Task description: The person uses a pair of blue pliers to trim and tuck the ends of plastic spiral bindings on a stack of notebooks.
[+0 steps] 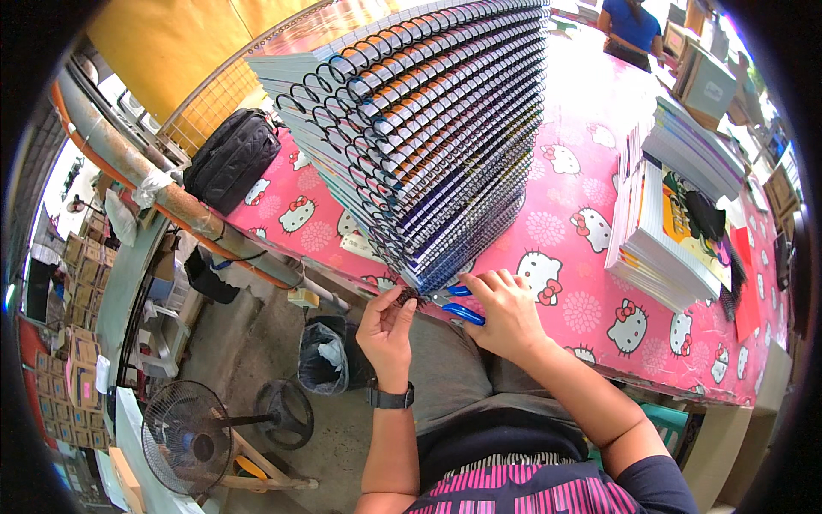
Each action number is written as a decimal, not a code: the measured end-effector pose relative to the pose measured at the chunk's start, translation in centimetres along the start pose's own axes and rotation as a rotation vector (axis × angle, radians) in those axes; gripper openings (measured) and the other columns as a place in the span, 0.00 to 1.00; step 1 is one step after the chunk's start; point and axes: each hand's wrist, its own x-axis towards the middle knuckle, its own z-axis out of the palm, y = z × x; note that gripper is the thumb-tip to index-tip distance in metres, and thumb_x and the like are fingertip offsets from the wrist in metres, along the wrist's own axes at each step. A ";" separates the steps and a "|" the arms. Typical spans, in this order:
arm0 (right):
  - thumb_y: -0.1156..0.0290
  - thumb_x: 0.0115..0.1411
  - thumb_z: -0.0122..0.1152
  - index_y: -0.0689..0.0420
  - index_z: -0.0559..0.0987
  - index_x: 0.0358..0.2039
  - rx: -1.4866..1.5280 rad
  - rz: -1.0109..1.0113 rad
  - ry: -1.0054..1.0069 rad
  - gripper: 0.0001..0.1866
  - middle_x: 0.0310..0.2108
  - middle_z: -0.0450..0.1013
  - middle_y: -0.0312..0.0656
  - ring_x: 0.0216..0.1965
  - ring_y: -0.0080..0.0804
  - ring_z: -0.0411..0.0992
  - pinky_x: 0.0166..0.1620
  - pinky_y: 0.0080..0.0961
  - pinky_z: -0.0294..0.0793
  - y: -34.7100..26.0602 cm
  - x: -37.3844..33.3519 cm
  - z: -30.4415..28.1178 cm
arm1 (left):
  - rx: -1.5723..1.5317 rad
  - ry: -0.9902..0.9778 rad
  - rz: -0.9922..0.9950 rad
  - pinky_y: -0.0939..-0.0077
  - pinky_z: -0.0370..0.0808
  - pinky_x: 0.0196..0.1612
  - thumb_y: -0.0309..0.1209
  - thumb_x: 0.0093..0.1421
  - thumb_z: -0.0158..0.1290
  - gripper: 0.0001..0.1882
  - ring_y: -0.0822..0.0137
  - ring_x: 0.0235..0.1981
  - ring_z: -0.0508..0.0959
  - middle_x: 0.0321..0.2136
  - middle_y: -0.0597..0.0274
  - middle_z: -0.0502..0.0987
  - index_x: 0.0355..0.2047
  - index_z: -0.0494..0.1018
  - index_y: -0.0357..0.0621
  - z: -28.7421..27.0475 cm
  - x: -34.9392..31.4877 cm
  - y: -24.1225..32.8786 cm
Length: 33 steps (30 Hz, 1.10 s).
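Observation:
A tall stack of spiral-bound notebooks (454, 141) with black coils stands at the table's near edge, its coiled spines turned toward me. At the foot of the stack my left hand (385, 334) is closed, thumb and fingers pinching the dark coil end (411, 295) of a low notebook. My right hand (510, 315) grips a pair of blue-handled pliers (467, 314). Their metal jaws point left and meet the coil beside my left fingertips. Whether the jaws are closed on the wire is too small to tell.
The table has a pink patterned cover (582, 313). More books (672, 231) are piled on its right, and a black bag (231, 158) lies at the left. A metal pipe (205, 218) runs along the left. A bin (324, 355) and a fan (188, 437) stand below. Someone in blue (632, 30) is far off.

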 end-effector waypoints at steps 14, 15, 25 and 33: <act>0.65 0.41 0.68 0.56 0.74 0.42 -0.051 0.017 -0.066 0.25 0.34 0.71 0.43 0.41 0.40 0.70 0.42 0.37 0.69 -0.1 0.4 0.2 | 0.128 -0.017 0.037 0.80 0.72 0.41 0.18 0.54 0.58 0.14 0.74 0.36 0.74 0.37 0.61 0.75 0.42 0.74 0.33 -0.2 -0.1 -0.4; 0.65 0.41 0.68 0.56 0.74 0.41 -0.024 0.042 -0.104 0.24 0.33 0.71 0.43 0.40 0.41 0.71 0.42 0.37 0.69 -0.1 0.4 0.2 | 0.133 -0.020 0.048 0.80 0.72 0.41 0.18 0.54 0.58 0.14 0.74 0.35 0.74 0.37 0.61 0.75 0.41 0.74 0.33 -0.2 -0.1 -0.4; 0.66 0.42 0.68 0.57 0.74 0.41 0.017 0.038 -0.107 0.24 0.33 0.71 0.43 0.40 0.41 0.70 0.43 0.37 0.70 0.7 -0.3 -0.3 | -0.006 0.079 -0.049 0.82 0.71 0.42 0.21 0.55 0.58 0.15 0.76 0.36 0.74 0.38 0.62 0.76 0.44 0.73 0.34 -0.6 -0.4 -1.3; 0.66 0.41 0.67 0.57 0.74 0.41 -0.047 0.003 -0.087 0.24 0.33 0.70 0.43 0.40 0.41 0.70 0.43 0.37 0.69 0.3 -0.1 0.5 | 0.208 0.062 0.083 0.79 0.71 0.41 0.23 0.57 0.58 0.14 0.71 0.37 0.75 0.34 0.61 0.77 0.44 0.74 0.34 0.0 -1.2 -1.2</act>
